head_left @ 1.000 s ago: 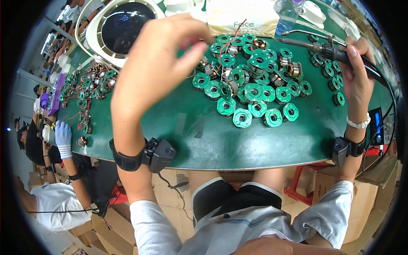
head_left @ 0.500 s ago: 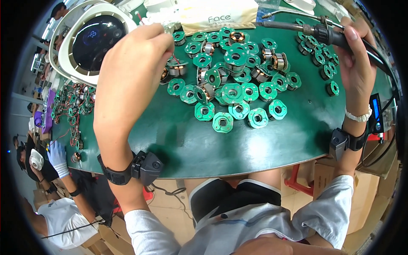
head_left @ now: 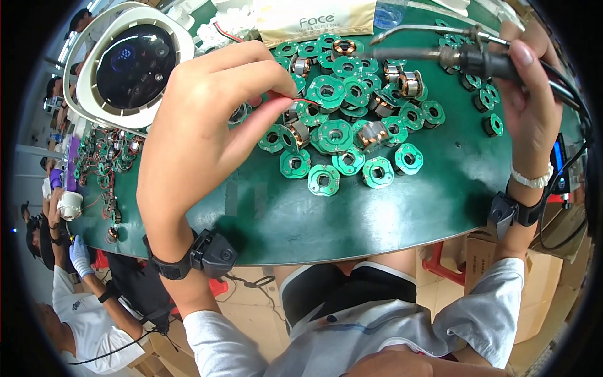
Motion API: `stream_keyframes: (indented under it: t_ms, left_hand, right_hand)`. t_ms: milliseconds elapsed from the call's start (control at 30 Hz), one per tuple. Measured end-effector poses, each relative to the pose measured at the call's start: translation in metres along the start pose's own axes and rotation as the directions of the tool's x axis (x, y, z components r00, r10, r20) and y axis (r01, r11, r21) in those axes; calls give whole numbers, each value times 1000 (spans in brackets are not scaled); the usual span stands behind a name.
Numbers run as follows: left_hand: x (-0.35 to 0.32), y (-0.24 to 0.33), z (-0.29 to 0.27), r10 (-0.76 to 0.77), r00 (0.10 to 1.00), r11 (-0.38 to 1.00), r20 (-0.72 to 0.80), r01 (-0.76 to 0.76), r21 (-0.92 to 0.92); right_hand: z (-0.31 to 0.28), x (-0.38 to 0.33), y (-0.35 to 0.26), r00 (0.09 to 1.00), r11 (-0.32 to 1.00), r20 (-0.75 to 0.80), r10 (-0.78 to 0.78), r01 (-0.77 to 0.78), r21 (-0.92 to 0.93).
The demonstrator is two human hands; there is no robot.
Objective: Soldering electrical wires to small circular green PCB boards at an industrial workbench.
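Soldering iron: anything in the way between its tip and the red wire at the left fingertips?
No solid obstacle visible between the soldering iron tip and the red wire at the left hand. Green boards show in that gap, apparently lower, piled on the table; one view can't confirm heights.

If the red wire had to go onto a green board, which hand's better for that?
Probably the left hand: its thumb and finger pinch the red wire, close to the green boards. The right hand looks busy gripping the soldering iron.
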State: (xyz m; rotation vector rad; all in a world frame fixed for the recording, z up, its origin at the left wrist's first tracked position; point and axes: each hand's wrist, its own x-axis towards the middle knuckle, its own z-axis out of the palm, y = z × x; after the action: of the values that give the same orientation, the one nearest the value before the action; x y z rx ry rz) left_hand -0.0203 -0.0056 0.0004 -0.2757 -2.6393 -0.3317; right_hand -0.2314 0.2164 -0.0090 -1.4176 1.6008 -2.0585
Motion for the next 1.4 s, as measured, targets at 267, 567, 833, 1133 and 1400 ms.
stream_keyframes:
  t_ms: [267, 567, 833, 1133, 1400]
  left_hand:
    - [-3, 1, 0, 11, 1000, 998, -14, -10, 59]
    - [-4, 2, 1, -16, 1000, 997, -9, 16, 73]
    - [-5, 3, 4, -44, 999, 999, -6, 44, -2]
    - [-5, 3, 1, -44, 999, 999, -14, 44, 14]
    - [-6, 2, 1, -46, 999, 999, -13, 47, 21]
  right_hand:
    - [41, -14, 13, 986, 984, 131, -106, 123, -130]
    - [50, -21, 10, 991, 989, 131, -27, 45, -139]
    - [51, -22, 12, 988, 982, 140, -63, 87, -170]
    - [57, -20, 11, 974, 969, 166, -156, 183, -164]
    - [55, -24, 10, 980, 969, 181, -84, 123, -212]
